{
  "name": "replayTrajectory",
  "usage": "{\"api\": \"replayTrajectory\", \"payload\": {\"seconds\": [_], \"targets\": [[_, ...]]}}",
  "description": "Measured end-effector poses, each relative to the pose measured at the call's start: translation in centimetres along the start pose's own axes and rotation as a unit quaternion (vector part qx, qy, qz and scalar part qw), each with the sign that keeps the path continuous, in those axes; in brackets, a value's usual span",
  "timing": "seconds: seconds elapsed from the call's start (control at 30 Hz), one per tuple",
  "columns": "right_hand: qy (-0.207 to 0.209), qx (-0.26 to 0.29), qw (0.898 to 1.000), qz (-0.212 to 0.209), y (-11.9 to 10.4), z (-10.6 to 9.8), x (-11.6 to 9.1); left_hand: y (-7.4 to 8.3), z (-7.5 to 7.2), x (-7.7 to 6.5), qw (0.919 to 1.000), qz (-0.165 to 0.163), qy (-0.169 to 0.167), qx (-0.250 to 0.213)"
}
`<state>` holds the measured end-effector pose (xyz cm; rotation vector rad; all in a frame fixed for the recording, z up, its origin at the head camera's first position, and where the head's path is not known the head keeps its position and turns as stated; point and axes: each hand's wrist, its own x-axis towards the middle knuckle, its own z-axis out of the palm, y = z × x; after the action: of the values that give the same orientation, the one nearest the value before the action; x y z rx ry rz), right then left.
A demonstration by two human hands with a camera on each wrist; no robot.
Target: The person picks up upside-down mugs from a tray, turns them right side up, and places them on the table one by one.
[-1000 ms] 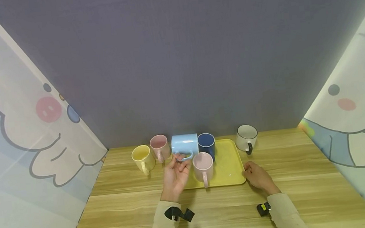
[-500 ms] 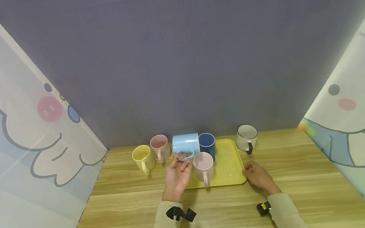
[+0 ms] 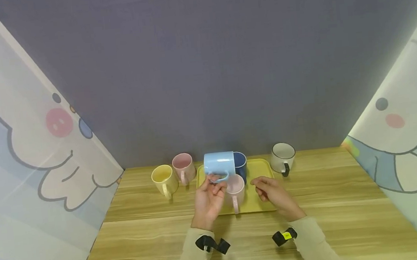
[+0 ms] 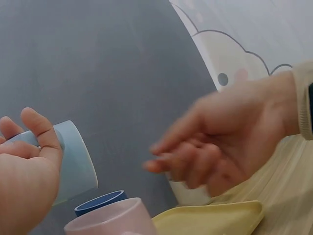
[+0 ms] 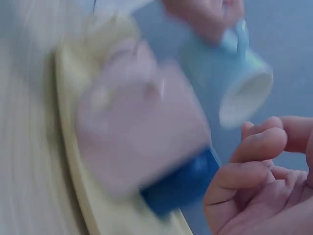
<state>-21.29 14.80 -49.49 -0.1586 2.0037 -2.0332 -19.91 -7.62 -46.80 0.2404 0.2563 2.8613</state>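
At a wood-grained table (image 3: 135,233), over a rectangular yellow tray (image 3: 252,205), a person's right hand (image 3: 276,195) hovers (fingers loosely bent) while the left hand (image 3: 209,201) grips the handle (image 5: 241,41) of a glossy light-blue cylindrical mug (image 3: 219,161), held sideways in the air. A pale-pink mug (image 3: 238,195) and a dark-blue mug (image 3: 241,168) stand upright on the tray.

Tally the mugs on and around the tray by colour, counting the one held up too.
Yellow mug: 1
Pink mugs: 2
Light blue mug: 1
Dark blue mug: 1
White mug with a dark rim: 1
Total: 6
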Motion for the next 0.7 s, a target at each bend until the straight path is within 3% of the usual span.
{"api": "replayTrajectory", "payload": {"seconds": [0.1,0.3,0.57,0.7], "targets": [[-0.044,0.105,0.993,0.003,-0.9,1.5,-0.2,-0.6,0.1,0.0,1.0000,-0.006,0.003,-0.001],[-0.114,0.254,0.960,0.018,-1.9,3.1,-0.4,-1.7,0.2,-0.1,0.9997,-0.019,0.010,0.010],[-0.191,0.342,0.920,0.029,-2.5,3.7,-0.3,-3.0,0.0,-0.3,0.9980,-0.041,-0.016,0.045],[-0.205,0.356,0.911,0.029,-2.8,3.8,-0.3,-3.3,-0.1,-0.2,0.9966,-0.049,-0.021,0.062]]}}
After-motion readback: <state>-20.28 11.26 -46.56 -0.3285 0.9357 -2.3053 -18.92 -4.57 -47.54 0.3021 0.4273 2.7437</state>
